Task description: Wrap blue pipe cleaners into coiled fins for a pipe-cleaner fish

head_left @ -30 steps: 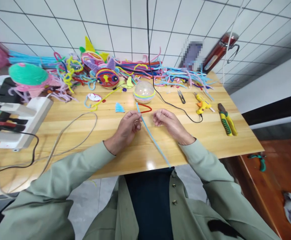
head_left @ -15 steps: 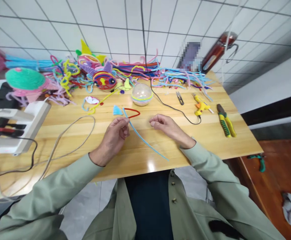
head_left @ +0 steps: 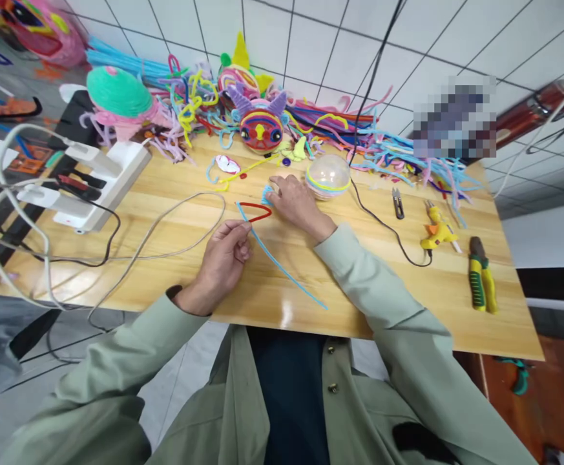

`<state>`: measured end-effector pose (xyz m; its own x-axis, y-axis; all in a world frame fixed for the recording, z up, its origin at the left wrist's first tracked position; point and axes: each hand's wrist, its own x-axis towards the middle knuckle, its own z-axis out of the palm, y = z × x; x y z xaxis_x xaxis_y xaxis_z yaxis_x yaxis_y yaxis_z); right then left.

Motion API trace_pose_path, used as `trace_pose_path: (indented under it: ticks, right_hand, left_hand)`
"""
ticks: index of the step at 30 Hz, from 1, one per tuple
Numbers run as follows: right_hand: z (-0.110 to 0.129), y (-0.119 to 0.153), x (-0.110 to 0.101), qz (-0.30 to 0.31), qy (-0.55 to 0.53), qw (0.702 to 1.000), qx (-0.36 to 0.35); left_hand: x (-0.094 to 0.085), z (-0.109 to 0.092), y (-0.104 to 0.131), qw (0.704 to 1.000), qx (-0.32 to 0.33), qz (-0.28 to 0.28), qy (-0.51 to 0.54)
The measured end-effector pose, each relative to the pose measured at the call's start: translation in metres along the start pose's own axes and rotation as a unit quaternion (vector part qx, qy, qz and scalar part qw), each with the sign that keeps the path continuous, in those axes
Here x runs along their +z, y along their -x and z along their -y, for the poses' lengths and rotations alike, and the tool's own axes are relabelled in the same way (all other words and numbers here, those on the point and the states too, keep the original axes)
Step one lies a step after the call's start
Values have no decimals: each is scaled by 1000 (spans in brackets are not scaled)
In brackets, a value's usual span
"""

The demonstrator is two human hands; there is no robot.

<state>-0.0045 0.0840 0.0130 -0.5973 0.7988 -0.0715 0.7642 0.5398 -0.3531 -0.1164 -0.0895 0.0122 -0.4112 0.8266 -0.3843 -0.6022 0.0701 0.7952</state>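
Note:
My left hand (head_left: 226, 255) is closed, thumb against fingers, pinching a red pipe cleaner (head_left: 261, 216) bent into a narrow V and a long light-blue pipe cleaner (head_left: 286, 272) that curves down over the table. The two cross at my fingertips. My right hand (head_left: 297, 203) reaches across the table, palm down with fingers apart, over a small light-blue coiled piece (head_left: 265, 195). Its fingertips partly cover that piece; whether they grip it is hidden. Just right of that hand sits a clear ball (head_left: 329, 174) with yellow and blue bands around its lower half.
Behind lie heaps of coloured pipe cleaners (head_left: 383, 145) and a horned red figure (head_left: 261, 129). On the right are small snips (head_left: 398, 203), a yellow glue gun (head_left: 437, 229) and pliers (head_left: 482, 274). A power strip (head_left: 112, 181) with loose cables stands left.
My right hand has moved left and forward to the small blue coiled piece. The left hand keeps its hold on the pipe cleaners. The view has turned to the left.

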Motion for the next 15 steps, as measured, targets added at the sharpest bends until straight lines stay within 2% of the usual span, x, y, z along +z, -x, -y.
trace_pose_path:
  ticks: [4,10,15]
  right_hand:
    - [2,-6,4,-1,5,1000,17]
    - [-11,-8,10,9,-80,997,-12]
    - [-15,-8,11,10,-58,998,-32]
  left_hand:
    - [0,0,-1,1000,2,-1,13]
    - [-2,2,0,1000,-8,15,22]
    - [-4,-1,3,999,-9,13,45]
